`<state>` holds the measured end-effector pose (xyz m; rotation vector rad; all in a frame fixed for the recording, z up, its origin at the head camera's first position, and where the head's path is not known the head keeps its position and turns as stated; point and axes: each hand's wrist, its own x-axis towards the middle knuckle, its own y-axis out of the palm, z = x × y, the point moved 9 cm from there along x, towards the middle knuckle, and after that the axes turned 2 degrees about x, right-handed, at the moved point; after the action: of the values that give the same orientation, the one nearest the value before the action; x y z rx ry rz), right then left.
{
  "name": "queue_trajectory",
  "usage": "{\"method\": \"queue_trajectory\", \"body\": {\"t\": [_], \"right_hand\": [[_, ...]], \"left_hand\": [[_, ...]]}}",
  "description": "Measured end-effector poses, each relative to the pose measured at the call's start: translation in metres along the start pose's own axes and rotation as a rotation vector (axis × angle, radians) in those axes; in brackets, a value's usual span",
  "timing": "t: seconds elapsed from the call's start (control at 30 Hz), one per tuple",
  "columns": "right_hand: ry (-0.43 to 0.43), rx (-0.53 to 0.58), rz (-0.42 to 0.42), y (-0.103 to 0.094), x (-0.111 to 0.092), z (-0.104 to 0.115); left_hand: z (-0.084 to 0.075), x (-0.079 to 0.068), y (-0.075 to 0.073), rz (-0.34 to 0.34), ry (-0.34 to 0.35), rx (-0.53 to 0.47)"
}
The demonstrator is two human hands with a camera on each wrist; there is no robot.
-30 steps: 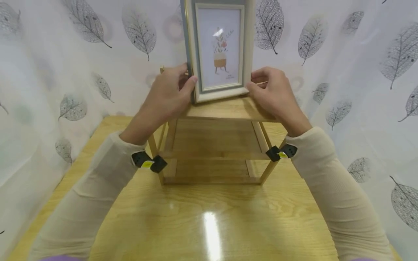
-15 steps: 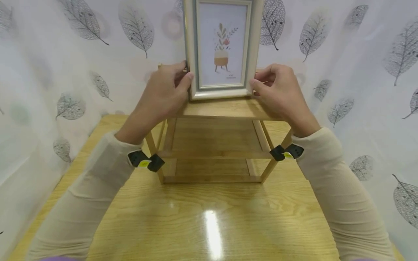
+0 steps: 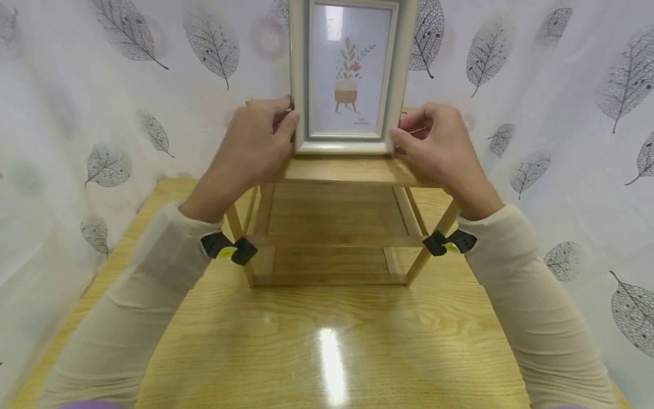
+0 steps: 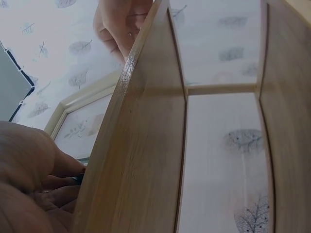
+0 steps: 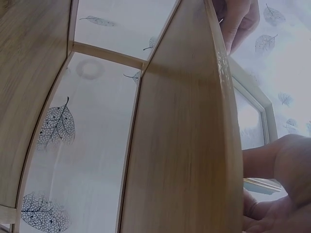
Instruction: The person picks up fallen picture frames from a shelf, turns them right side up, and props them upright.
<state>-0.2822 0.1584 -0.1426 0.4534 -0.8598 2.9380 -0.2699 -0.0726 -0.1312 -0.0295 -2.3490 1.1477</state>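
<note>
A cream picture frame (image 3: 347,149) with a print of a potted plant stands upright on the top board of a wooden shelf rack (image 3: 357,170). Its upper edge runs out of the head view. My left hand (image 3: 255,139) holds the frame's lower left side, thumb at the front edge. At the lower right side my right hand (image 3: 436,142) pinches the frame between thumb and fingers. In the left wrist view the rack's top board hides part of the frame (image 4: 60,116). The right wrist view shows the frame (image 5: 265,104) beyond the board, beside the right hand (image 5: 291,179).
Two lower shelves (image 3: 337,213) of the rack sit beneath the top board. The rack stands on a glossy wood-grain table (image 3: 286,335). A white curtain (image 3: 168,216) printed with grey leaves surrounds the table at the back and sides.
The frame has turned from a slight angle to face me squarely, its bottom edge now level. Both hands kept hold; the right hand moved a little to the right, the left slightly left.
</note>
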Motion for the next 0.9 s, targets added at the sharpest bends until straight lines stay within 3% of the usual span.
{"method": "queue_trajectory", "body": {"t": [0.33,0.77,0.9], "right_hand": [[-0.019,-0.060,-0.002,-0.001,-0.005,0.000],[-0.048,-0.014,0.004,0.001,-0.003,0.000],[-0.103,-0.047,-0.005,-0.007,-0.005,0.004]], "left_hand": [[0.003,0.002,0.002,0.015,-0.012,-0.006],[0.005,0.000,0.001,0.027,-0.021,-0.043],[0.010,-0.001,-0.009,0.001,-0.068,-0.030]]}}
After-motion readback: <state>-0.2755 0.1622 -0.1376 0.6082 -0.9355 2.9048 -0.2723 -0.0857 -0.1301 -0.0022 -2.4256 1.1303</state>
